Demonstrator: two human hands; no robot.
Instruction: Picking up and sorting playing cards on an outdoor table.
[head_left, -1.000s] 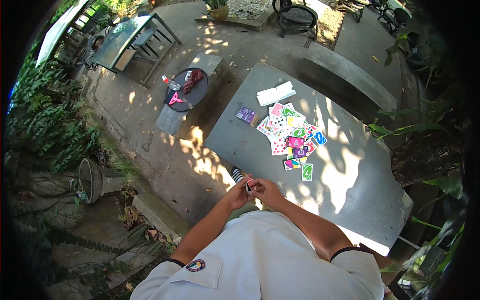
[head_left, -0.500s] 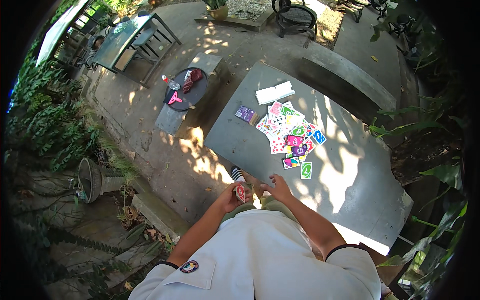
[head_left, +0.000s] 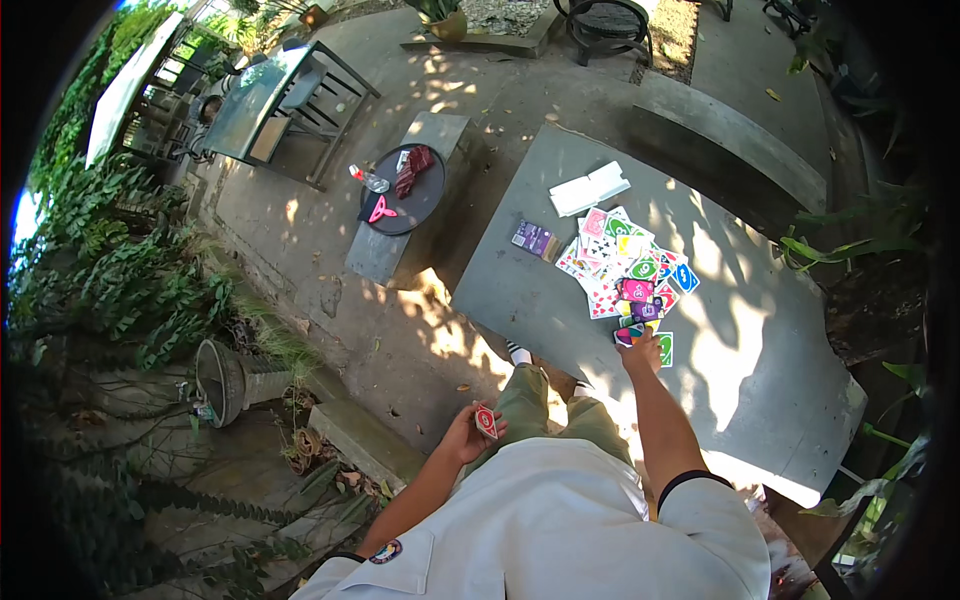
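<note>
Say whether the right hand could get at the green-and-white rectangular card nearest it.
Probably yes: the right hand is right beside that green-and-white rectangular card on the grey table, and no other card seems to lie over its visible part.

The red card (head_left: 486, 421), the lowest green card (head_left: 667, 349) and the blue card (head_left: 686, 278) each bear a white-and-coloured sign; print on the purple card box (head_left: 531, 236) and round shirt patch (head_left: 386, 551) is illegibly small.
</note>
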